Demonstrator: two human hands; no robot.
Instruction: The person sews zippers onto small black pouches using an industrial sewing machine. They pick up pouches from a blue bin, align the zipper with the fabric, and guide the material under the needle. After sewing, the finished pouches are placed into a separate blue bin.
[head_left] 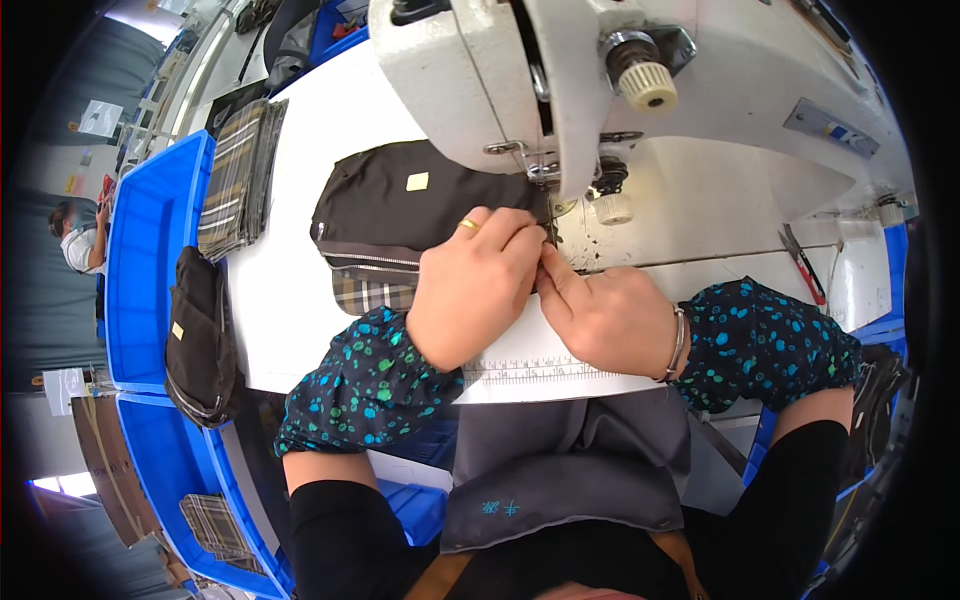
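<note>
A white sewing machine stands over a white table, and under its needle area lies a black zippered pouch with a small pale label and plaid fabric below the zipper. My left hand has curled fingers pressed together on the pouch's right part, just below the presser foot. My right hand touches the left hand's fingertips, its fingers closed on the pouch's edge; what lies under the fingertips is mostly hidden. Both forearms wear dark patterned sleeve covers.
Plaid fabric pieces are stacked at left, beside a blue bin and another black pouch. Red-handled scissors lie at right. A printed ruler runs along the front edge. A person works in the left background.
</note>
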